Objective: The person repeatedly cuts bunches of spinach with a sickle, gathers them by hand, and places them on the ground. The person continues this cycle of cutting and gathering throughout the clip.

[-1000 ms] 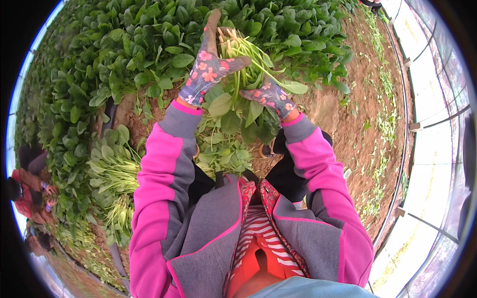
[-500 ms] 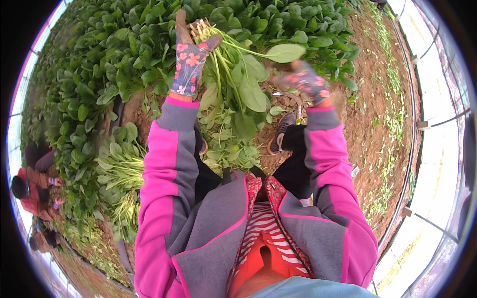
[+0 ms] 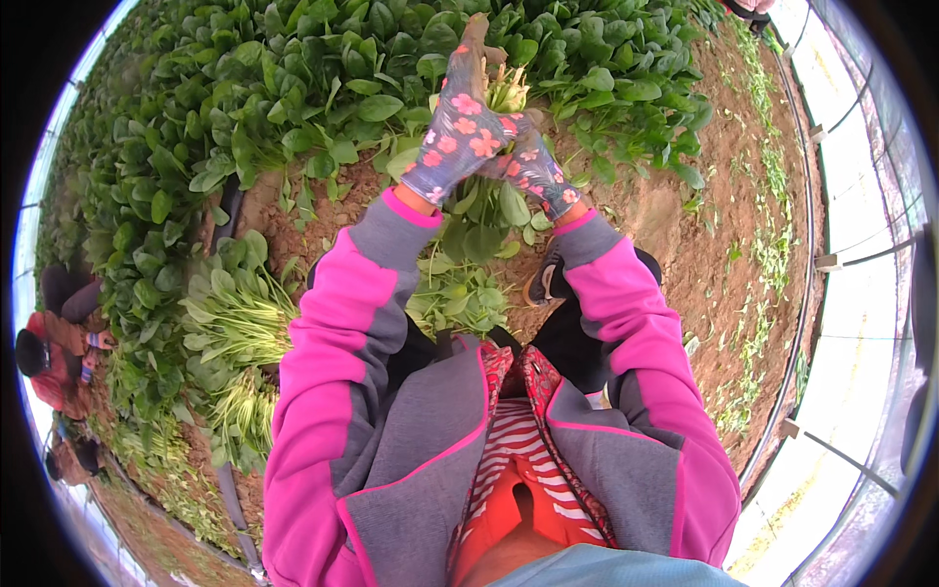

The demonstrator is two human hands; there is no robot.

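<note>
Drawn back against the left grip (image 3: 464, 137) since the earlier frame, the right grip (image 3: 539, 174) is too hidden for its closure to be told, while the spinach bunch (image 3: 506, 93), pinched root-ends-up by the left above the soil (image 3: 650, 203), could be partly shed if pressure is eased unevenly.

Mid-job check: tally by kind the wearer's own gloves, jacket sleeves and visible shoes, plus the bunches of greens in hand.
Floral gloves: 2, on left hand and right hand
Pink-and-grey sleeves: 2
Shoe: 1, partly hidden
Held bunch of greens: 1
Total: 6
</note>
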